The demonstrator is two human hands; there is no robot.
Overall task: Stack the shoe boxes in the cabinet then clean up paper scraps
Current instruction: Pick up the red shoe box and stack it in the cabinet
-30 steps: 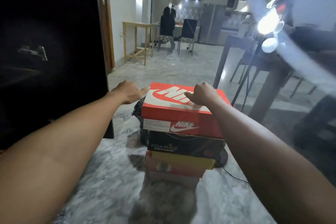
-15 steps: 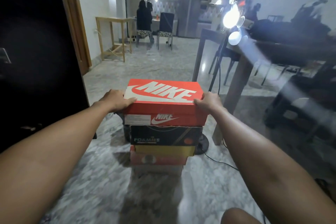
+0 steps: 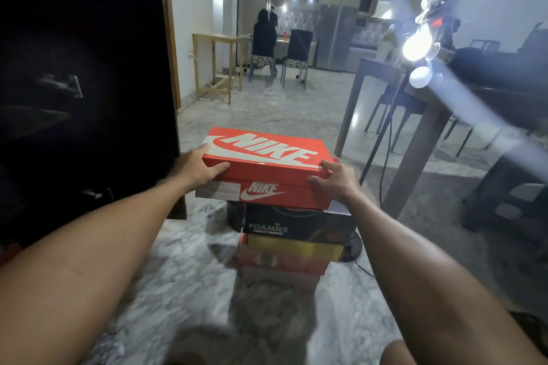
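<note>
Red cardboard fills our grasp: the red Nike shoe box [image 3: 264,166] sits clamped between our left hand [image 3: 195,170] and right hand [image 3: 333,179], each closed on one end, fingers curled along the front. Directly beneath our hands the black Foamies box [image 3: 296,224] tops a stack of shoe boxes [image 3: 284,258] on the grey marble floor [image 3: 184,270]. Left of our left hand stands a dark cabinet [image 3: 89,83].

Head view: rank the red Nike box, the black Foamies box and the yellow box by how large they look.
1. Red Nike box, top of the stack, held by the left hand and right hand.
2. Black Foamies box.
3. Yellow box, only a strip showing.
The Nike box is nearest the camera, so true sizes stay unsure.
</note>
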